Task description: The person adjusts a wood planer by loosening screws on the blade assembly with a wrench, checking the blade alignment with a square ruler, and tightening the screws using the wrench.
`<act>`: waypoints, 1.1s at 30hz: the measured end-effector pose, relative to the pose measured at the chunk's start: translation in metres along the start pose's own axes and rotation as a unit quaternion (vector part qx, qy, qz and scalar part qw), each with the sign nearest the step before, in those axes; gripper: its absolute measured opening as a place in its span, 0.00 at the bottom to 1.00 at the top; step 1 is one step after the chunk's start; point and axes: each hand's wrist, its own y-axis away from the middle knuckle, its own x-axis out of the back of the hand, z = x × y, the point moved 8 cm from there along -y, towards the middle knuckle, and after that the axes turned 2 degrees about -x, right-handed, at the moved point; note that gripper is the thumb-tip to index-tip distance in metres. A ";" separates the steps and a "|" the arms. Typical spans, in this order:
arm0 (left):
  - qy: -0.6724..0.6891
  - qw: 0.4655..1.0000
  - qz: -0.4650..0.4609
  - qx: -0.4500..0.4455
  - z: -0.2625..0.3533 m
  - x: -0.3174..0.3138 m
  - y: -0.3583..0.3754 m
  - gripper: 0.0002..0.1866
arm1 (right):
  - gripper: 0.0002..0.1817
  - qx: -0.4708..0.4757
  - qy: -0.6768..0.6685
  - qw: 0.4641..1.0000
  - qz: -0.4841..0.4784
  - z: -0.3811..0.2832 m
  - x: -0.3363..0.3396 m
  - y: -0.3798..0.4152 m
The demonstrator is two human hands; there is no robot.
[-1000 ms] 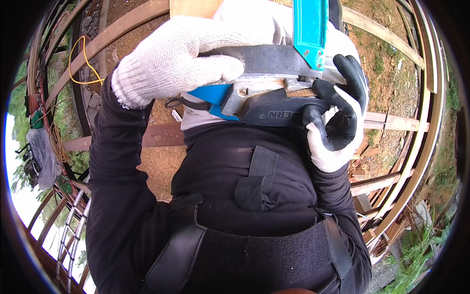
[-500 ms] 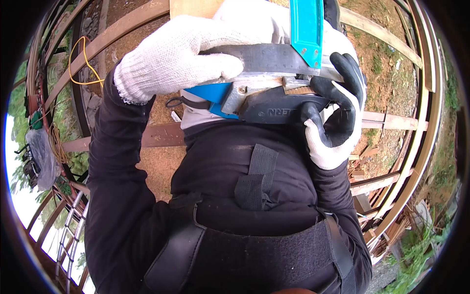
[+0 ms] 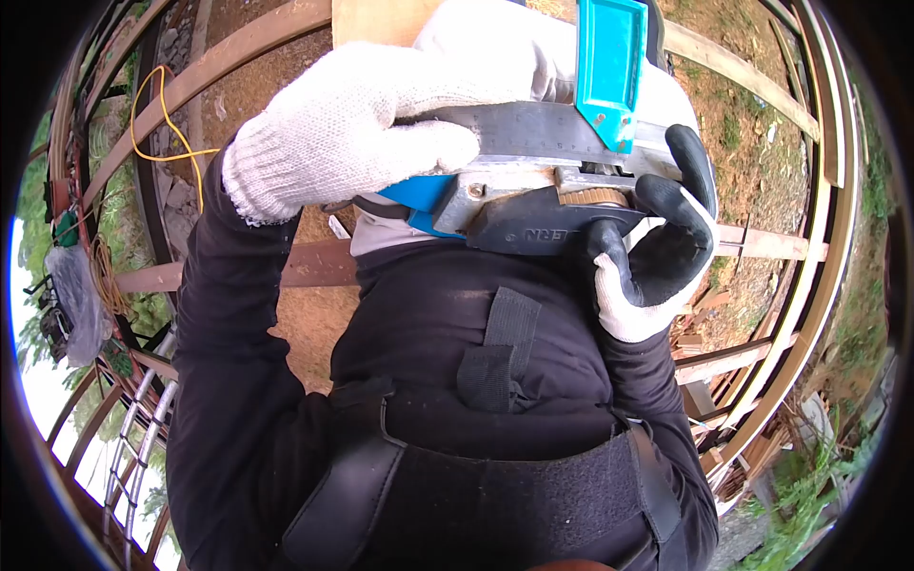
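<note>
A small electric planer (image 3: 543, 221), with a blue body, black side cover and metal sole, lies upturned across my lap. Along the sole runs the steel blade of a try square (image 3: 533, 131), its turquoise stock standing up at the right end. My left hand (image 3: 347, 133), in a white knit glove, is closed on the square's left end, thumb along the blade. At the planer's right end, my right hand (image 3: 666, 257), in a black-coated glove, has its fingers curled, thumb against the black cover and one fingertip beside a ribbed, brownish part. The fingers beneath the left glove are hidden.
Timber beams (image 3: 228, 57) form a frame around me above bare ground. A yellow cord (image 3: 157, 157) hangs at the left, near a plastic bag (image 3: 78, 305) and a metal ladder (image 3: 138, 447). Wood scraps (image 3: 762, 447) are piled at the lower right.
The planer and try square have shifted slightly down and right. My right fingers have moved at the planer's end, with one raised higher, and more of the sole's slot shows below the turquoise stock.
</note>
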 end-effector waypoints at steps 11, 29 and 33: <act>-0.019 0.998 0.042 -0.047 0.007 0.006 0.002 0.22 | 0.21 0.027 0.110 0.993 -0.041 -0.014 -0.003 -0.004; -0.115 0.990 0.059 -0.058 0.024 -0.002 0.018 0.23 | 0.21 0.046 0.124 0.989 -0.062 -0.019 -0.001 0.006; -0.120 0.990 0.055 -0.056 0.024 -0.002 0.017 0.23 | 0.24 0.039 0.099 0.993 -0.045 -0.014 -0.004 0.007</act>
